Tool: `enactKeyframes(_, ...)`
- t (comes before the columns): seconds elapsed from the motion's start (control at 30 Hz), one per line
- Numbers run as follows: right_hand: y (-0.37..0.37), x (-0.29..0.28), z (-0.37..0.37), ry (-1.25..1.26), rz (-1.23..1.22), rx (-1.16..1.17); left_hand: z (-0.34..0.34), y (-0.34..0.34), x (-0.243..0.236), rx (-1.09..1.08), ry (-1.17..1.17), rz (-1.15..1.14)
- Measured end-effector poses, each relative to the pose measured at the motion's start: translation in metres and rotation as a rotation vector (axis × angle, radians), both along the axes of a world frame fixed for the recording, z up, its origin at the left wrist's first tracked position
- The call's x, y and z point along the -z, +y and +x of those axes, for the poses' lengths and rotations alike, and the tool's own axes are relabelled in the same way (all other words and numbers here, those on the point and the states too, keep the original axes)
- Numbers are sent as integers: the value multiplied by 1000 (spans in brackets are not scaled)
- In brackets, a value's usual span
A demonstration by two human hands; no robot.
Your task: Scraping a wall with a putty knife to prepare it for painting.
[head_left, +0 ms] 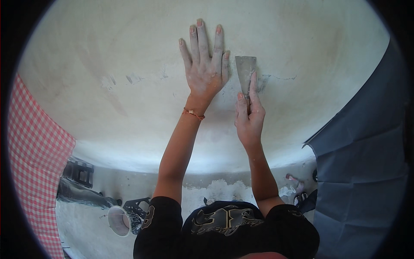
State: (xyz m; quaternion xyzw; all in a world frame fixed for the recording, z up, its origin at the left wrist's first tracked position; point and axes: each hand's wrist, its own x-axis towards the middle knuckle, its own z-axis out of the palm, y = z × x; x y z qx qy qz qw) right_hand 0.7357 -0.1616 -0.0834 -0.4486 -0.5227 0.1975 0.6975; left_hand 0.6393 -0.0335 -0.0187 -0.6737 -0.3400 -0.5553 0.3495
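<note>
The left hand (204, 71) is positioned at the upper centre of the frame, with its fingers spread wide and its palm side toward the pale wall (302, 39); it holds nothing. White dust coats the fingers and the back of the hand, and an orange cord bracelet (193, 113) encircles the wrist. The right hand (251, 116), right of centre, is closed around the handle of a putty knife (246, 67). The blade points toward the top of the frame, just right of the left hand, with the index finger extended along its right side. Whether the blade edge touches the wall cannot be determined. A thin crack (282, 78) runs to the right of the blade, beside a dark grey patch. A red-and-white checked cloth (39, 129) occupies the left edge of the frame; a grey-blue sheet (362, 164) occupies the right. A bucket (114, 213) stands at lower left.
</note>
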Motion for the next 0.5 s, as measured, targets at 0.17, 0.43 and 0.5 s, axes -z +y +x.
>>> enactKeyframes(0.17, -3, 3, -5, 0, 16, 1, -2, -2, 1, 6, -4, 4)
enactKeyframes(0.43, 0, 6, -2, 23, 7, -3, 0, -6, 12, -15, -1, -30)
enactKeyframes(0.5, 2, 9, -2, 16, 51, -38, 0, -7, 12, -32, -2, -42)
